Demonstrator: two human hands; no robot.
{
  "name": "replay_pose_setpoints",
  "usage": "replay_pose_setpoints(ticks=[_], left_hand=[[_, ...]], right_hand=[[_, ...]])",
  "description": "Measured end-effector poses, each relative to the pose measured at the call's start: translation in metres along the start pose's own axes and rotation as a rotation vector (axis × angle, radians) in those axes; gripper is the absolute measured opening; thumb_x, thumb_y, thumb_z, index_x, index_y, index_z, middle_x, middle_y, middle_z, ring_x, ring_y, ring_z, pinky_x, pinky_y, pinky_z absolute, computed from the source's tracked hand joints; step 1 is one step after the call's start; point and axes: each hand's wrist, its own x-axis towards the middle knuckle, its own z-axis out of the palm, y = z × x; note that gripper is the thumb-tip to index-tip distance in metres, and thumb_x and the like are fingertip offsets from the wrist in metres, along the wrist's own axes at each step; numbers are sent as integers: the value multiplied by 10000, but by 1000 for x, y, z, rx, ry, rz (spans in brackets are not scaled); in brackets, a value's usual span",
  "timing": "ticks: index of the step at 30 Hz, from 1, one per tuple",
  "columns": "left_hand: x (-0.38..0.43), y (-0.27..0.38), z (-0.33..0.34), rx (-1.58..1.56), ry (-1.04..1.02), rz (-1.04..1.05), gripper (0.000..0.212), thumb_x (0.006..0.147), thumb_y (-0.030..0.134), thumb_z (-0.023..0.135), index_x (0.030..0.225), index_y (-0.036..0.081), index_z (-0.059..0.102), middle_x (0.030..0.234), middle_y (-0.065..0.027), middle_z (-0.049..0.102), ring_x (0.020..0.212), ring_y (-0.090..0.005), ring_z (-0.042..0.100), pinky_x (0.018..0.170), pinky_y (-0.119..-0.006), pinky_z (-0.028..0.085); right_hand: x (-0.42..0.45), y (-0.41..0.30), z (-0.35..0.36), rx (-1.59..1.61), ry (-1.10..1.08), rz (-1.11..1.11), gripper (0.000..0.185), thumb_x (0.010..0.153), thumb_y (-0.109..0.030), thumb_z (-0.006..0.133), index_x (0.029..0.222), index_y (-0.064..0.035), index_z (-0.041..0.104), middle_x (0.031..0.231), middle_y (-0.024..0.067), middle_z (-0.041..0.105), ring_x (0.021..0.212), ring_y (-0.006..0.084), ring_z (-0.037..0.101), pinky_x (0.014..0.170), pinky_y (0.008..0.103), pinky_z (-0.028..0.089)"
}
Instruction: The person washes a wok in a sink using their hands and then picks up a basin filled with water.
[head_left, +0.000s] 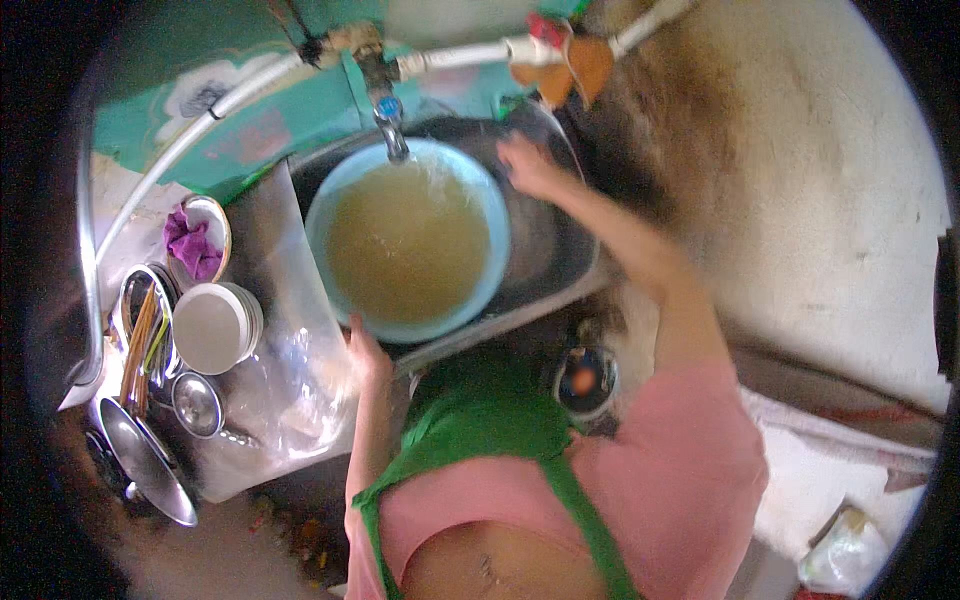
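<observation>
A light blue plastic basin full of cloudy brownish water stands in the dark sink. Above its back rim hangs a metal tap with a blue mark on its top. My left hand is at the basin's near left rim, thumb on the edge; the fingers are hidden, so its grip is unclear. To the right of the basin, over the sink's far right part, my right hand is raised with fingers bent and blurred. Whether it holds anything cannot be made out.
On the steel drainboard at left are stacked white bowls, chopsticks, a ladle, a metal lid and a purple cloth in a dish. White pipes run behind the sink.
</observation>
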Motion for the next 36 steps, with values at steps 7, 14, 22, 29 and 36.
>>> replay_pose_setpoints(ticks=[7,14,22,29,36], left_hand=[[43,-33,-22,177,42,113,512,854,254,543,1258,-17,382,1253,-108,441,1104,-234,425,965,-345,319],[23,-26,-14,-57,-50,55,580,855,275,533,1315,10,298,1290,-116,401,1117,-239,425,956,-339,330],[24,-18,-21,45,-10,55,579,854,263,529,1317,2,298,1308,-115,383,1105,-252,424,955,-351,321],[26,-32,-28,-89,-73,37,568,851,259,537,1300,-15,323,1330,-128,359,1166,-237,367,989,-330,274],[19,-15,-11,0,-5,-8,565,860,266,536,1306,3,310,1317,-118,373,1145,-241,389,956,-345,327]], right_hand=[[15,3,0,120,-304,74,297,723,-173,606,990,-46,580,1020,130,586,950,242,553,822,340,432],[50,-16,-44,551,-416,219,297,668,-182,631,945,-88,577,944,115,597,874,237,573,775,362,443],[61,-44,-43,18,-210,107,222,652,-99,604,871,-68,595,831,134,609,789,292,588,677,382,459],[5,-4,13,-246,-215,31,182,620,-88,620,796,-74,575,814,163,599,786,320,589,698,390,466],[-3,-5,12,-163,-193,22,219,670,-109,597,883,-64,580,910,139,597,872,299,563,793,388,437]])
